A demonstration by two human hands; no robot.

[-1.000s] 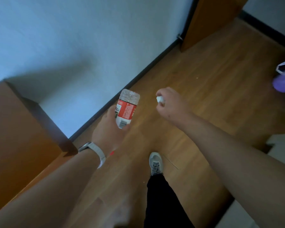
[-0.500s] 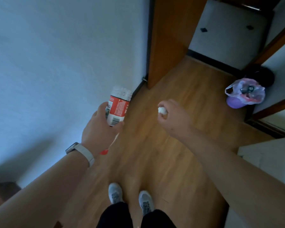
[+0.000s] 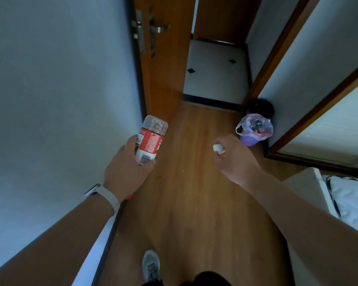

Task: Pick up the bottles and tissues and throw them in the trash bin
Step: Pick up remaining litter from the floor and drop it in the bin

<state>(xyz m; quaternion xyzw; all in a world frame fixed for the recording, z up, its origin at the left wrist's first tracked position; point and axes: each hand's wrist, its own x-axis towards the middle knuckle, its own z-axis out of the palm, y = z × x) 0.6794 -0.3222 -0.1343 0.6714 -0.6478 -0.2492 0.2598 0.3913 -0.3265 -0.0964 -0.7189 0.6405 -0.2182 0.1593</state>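
right hand (image 3: pixel 234 159) pinches tissue (image 3: pixel 218 148), nearer the trash bin (image 3: pixel 254 130) ahead-right; left hand (image 3: pixel 126 168) grips bottle (image 3: pixel 150 140), base pointing forward.

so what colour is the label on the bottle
Red with a white lower band and barcode, on the bottle; seen in the head view.

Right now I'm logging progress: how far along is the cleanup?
Pickup looks done for this load: the left hand holds a bottle and the right hand pinches a tissue. Neither is binned yet. The bin, lined with a bag and already holding trash, stands ahead by the right wall. Left: walk over and drop both.
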